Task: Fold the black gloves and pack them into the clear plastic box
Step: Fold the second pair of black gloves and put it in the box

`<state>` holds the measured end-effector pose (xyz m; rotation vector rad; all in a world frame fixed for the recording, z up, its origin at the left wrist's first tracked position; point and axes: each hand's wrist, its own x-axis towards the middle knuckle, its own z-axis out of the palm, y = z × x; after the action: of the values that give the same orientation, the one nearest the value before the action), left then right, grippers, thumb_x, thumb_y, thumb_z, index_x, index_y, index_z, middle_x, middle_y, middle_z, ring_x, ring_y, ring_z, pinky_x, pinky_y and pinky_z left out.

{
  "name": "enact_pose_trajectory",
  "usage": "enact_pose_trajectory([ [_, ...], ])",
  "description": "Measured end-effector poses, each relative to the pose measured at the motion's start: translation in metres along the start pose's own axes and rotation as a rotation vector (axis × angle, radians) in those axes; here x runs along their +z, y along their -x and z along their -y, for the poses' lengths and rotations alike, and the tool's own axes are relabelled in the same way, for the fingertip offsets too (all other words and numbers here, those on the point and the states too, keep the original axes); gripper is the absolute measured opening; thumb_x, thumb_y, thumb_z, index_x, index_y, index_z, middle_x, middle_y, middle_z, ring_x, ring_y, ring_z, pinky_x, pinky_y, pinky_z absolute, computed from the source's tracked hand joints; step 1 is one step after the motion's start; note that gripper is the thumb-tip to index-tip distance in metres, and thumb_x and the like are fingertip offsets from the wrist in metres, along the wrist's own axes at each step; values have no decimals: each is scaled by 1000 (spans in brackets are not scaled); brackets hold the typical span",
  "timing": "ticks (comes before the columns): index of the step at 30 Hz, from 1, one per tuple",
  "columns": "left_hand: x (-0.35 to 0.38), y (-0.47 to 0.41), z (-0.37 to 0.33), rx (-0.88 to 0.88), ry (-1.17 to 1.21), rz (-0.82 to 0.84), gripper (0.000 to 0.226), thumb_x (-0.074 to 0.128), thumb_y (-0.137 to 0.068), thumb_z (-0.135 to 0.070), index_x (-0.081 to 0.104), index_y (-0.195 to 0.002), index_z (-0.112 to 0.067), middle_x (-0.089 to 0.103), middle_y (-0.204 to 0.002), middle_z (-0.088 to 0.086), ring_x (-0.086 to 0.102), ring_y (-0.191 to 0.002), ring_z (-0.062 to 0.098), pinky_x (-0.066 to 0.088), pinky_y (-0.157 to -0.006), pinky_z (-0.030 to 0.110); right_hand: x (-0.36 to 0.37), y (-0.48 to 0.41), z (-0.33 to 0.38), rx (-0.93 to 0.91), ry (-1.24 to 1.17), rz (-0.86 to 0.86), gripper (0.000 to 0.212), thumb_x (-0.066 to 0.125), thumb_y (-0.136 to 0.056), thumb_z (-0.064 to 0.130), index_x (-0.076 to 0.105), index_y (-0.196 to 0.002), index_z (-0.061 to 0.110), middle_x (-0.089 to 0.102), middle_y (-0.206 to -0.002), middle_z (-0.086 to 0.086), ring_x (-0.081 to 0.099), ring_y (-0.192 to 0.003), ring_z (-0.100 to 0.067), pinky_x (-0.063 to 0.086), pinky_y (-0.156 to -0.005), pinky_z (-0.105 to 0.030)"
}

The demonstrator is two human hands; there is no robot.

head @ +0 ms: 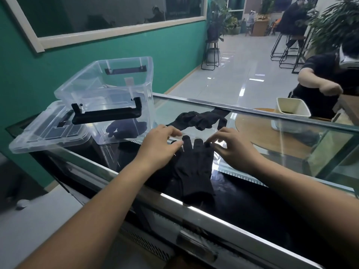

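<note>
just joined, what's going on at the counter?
A person is working on a black glove laid flat on the glass counter. The left hand touches its finger end and the right hand pinches a fingertip. Another glove already lies in the clear plastic box. A heap of gloves waits beyond.

The clear plastic box (124, 88) stands open-topped on the left; its tall near wall and black handle (106, 114) bar a level way in. A flat black glove (194, 167) covers the near middle, crumpled black gloves (198, 118) the far edge. Bare glass counter top (272, 136) lies rightward.
</note>
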<state>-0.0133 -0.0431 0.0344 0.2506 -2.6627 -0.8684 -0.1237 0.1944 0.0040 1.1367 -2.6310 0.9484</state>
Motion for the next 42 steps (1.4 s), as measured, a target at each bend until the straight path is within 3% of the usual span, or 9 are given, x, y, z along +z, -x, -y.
enact_pose_trajectory([
  [2, 1, -15, -4, 4, -21, 59, 23, 75, -99, -34, 77, -122, -30, 68, -122, -7, 62, -113, 12, 41, -93, 23, -1, 0, 2, -8, 27, 10, 15, 69, -103, 27, 81, -109, 32, 63, -105, 10, 53, -100, -10, 37, -80, -17],
  [8, 4, -47, -7, -17, -151, 189, 13, 82, -93, -40, 82, -101, -29, 71, -104, -10, 68, -101, 14, 53, -87, 32, -2, -1, 2, -1, 48, 34, 20, 66, -105, 23, 81, -113, 34, 64, -112, 6, 55, -105, -14, 38, -83, -28],
  [12, 3, -54, -3, -65, -151, 288, 24, 87, -89, -39, 79, -109, -28, 74, -103, -9, 70, -99, 14, 55, -77, 27, 2, -2, -1, 16, 50, 6, 20, 64, -106, 20, 79, -116, 29, 65, -111, 5, 56, -107, -18, 41, -85, -32],
  [16, 3, -61, -3, -138, -98, 328, 23, 92, -86, -33, 79, -104, -26, 72, -97, -9, 70, -90, 13, 57, -72, 30, 2, 1, 4, -8, -14, -113, 16, 65, -105, 21, 79, -114, 23, 67, -106, 7, 58, -103, -15, 47, -87, -33],
  [19, 3, -66, -3, -170, -36, 353, 21, 94, -82, -27, 80, -97, -23, 73, -91, -7, 68, -86, 13, 52, -72, 28, 2, 4, 9, -85, -37, -88, 11, 67, -103, 28, 76, -109, 24, 68, -104, 8, 61, -102, -14, 49, -87, -32],
  [28, 0, -70, -1, -143, 76, 380, 12, 90, -87, -23, 81, -92, -18, 77, -88, 5, 64, -83, 18, 53, -79, 35, 4, 6, 8, -141, -28, 11, 11, 70, -100, 28, 67, -110, 26, 64, -103, 14, 58, -99, -12, 47, -86, -27],
  [31, 2, -71, 1, -85, 34, 363, 11, 89, -86, -31, 79, -89, -27, 81, -99, 4, 75, -94, 21, 62, -94, 44, 4, 3, 8, -89, -22, 47, 16, 65, -102, 39, 66, -113, 27, 64, -106, 12, 59, -102, -13, 49, -89, -31],
  [37, 6, -71, 0, -69, 19, 306, 10, 86, -90, -31, 78, -91, -26, 77, -90, -10, 72, -86, 13, 63, -75, 35, 2, 4, 10, -40, -4, 77, 29, 52, -105, 50, 65, -120, 29, 62, -112, 14, 57, -108, -14, 49, -95, -37],
  [42, 5, -73, -2, -71, -4, 308, 12, 88, -88, -26, 78, -94, -25, 79, -96, -6, 75, -93, 16, 66, -88, 44, 2, 4, 11, -57, 34, 89, 40, 53, -101, 63, 63, -123, 32, 60, -111, 18, 54, -109, -14, 48, -97, -37],
])
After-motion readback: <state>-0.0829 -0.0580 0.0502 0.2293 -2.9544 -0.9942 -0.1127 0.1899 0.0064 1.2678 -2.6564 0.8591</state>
